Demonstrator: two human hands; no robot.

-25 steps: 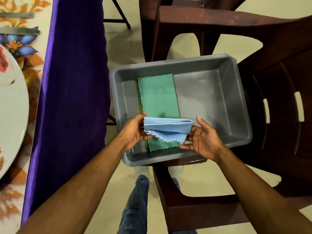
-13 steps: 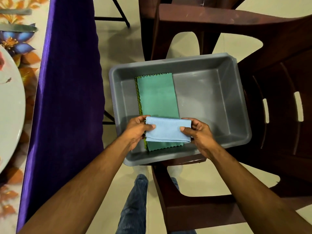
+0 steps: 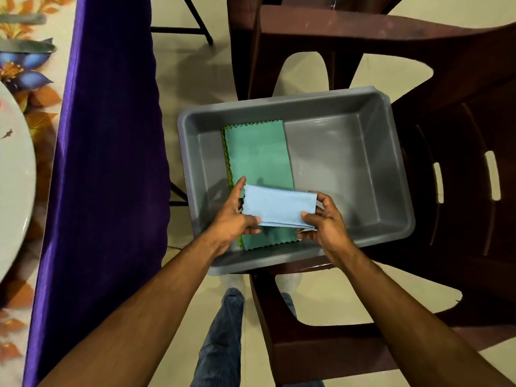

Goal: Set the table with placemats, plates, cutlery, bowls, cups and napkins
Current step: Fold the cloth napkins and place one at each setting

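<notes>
blue napkin folded and ready

a second ago the blue napkin (image 3: 279, 205) hung open and drooping; now it is a flat folded strip. my left hand (image 3: 229, 219) pinches one end, my right hand (image 3: 325, 219) the other, above the green napkin (image 3: 259, 157) in the grey tub (image 3: 396, 174). i judge it ready to carry to the table (image 3: 36, 113) on my left.
</notes>
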